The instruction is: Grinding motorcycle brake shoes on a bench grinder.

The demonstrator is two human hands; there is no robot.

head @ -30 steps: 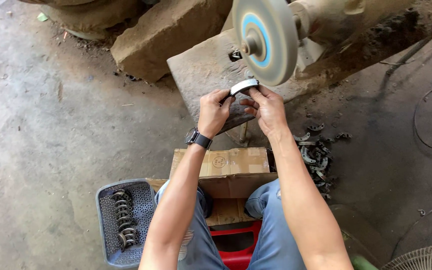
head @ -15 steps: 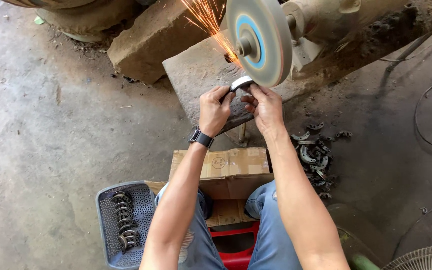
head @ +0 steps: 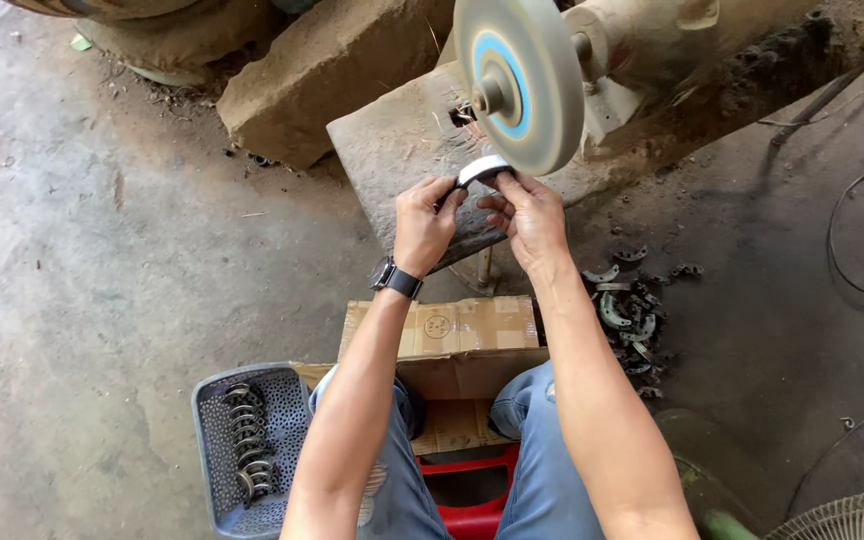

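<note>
Both hands hold one curved metal piece (head: 483, 170) just below the lower rim of the grinding wheel (head: 520, 80). The piece is a grey half-ring with a bright, pale outer face. It sits very close to the wheel's edge; whether it touches cannot be told.

The left hand (head: 422, 222) grasps the left end of the piece, fingers curled over it, thumb on the near side. A dark watch (head: 397, 279) sits on that wrist. The right hand (head: 529, 220) grasps the right end, fingertips pinched on the piece from below and behind. Both grips are clenched on the piece.

The wheel is pale with a blue ring around a metal hub, mounted on the shaft of a motor (head: 652, 40) to its right. Behind the hands stands a flat stone slab (head: 402, 140), and a second block (head: 322, 75) lies to its left.

Below the forearms sits a cardboard box (head: 452, 335), between the person's knees in blue jeans. A red stool (head: 472, 490) shows beneath. To the left, on the concrete floor (head: 82, 280), a grey perforated basket (head: 222, 450) holds a row of similar half-rings (head: 245, 440). To the right of the box, a loose heap of such pieces (head: 627, 310) lies on the floor. A fan guard (head: 852, 520) shows at the lower right corner.
</note>
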